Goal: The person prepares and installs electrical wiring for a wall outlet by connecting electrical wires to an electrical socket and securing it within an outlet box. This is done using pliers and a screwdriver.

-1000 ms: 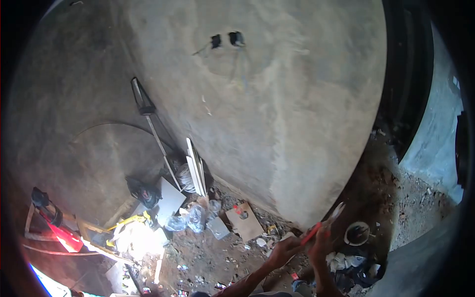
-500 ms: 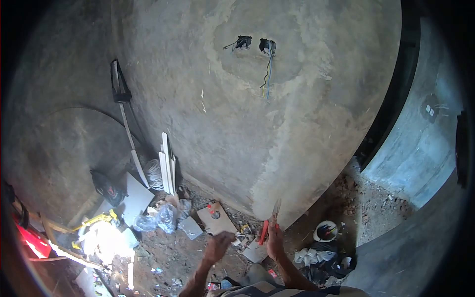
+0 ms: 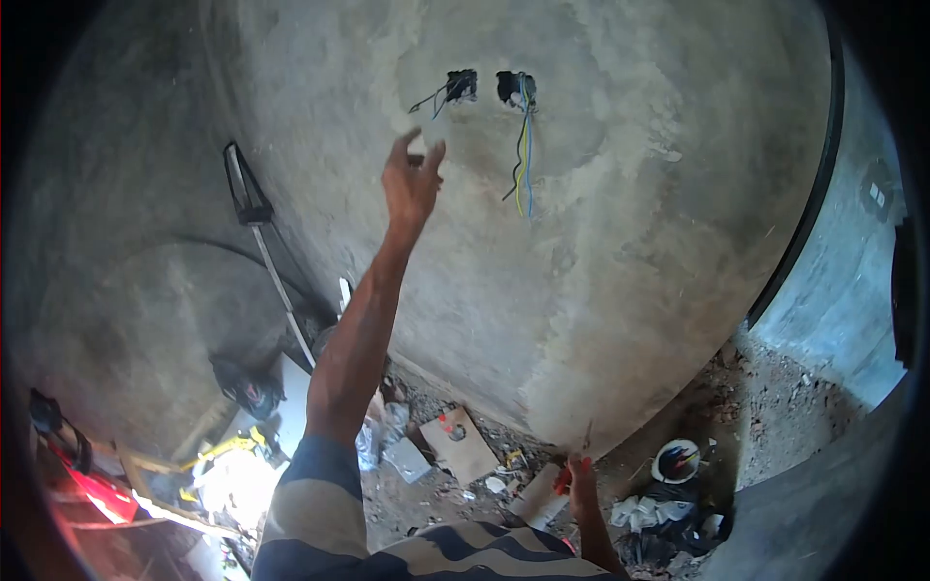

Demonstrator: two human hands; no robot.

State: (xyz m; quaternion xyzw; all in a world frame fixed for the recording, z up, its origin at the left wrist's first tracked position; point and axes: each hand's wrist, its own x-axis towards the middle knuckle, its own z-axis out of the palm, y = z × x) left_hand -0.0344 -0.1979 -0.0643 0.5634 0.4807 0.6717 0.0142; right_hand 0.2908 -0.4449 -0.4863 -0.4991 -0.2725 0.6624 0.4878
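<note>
My left hand (image 3: 414, 184) is raised in front of the concrete wall, its thumb and fingers apart with nothing between them. Just above it, thin wires (image 3: 433, 99) stick out of the left wall box (image 3: 462, 87). From the right wall box (image 3: 515, 89) hang black, yellow-green and blue wires (image 3: 524, 169). Low down near the wall's base, my right hand (image 3: 581, 484) is closed on a red-handled tool (image 3: 564, 477), whose thin metal end points up.
A white bucket (image 3: 676, 461) stands at the lower right beside plastic bags (image 3: 644, 513). Rubble, a square board (image 3: 458, 445) and a bright lamp (image 3: 242, 489) lie on the floor. A long strip (image 3: 276, 281) leans at the left.
My left hand has risen from low near the floor to just below the left wall box, and its fingers have spread. My right hand has shifted slightly right and down with the tool.
</note>
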